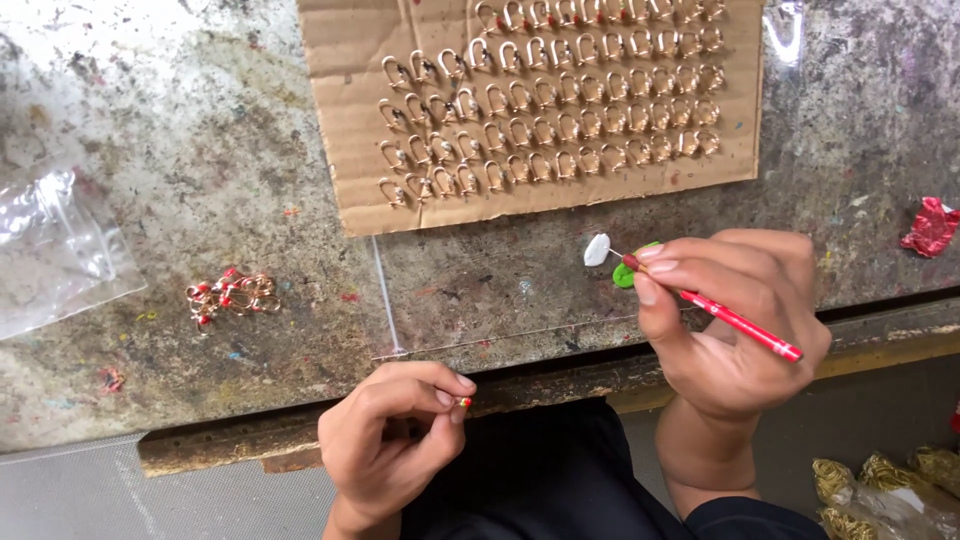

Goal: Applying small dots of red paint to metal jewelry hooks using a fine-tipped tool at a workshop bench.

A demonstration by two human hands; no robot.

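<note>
My right hand [725,320] holds a thin red pen-like tool [740,322] over the worn table, its tip near a small white blob [597,249] and a green blob [623,274] on the surface. My left hand [390,435] sits lower, at the table's front edge, with thumb and forefinger pinched on a tiny gold piece with a red dot [464,402]. At the back lies a cardboard sheet [350,150] carrying rows of several gold clasps [550,100], some with red dots.
A small heap of gold clasps with red dots [232,294] lies at the left. A clear plastic bag [50,250] lies at the far left. A crumpled red scrap [930,228] sits at the right edge. Bags of gold parts [880,490] lie below right.
</note>
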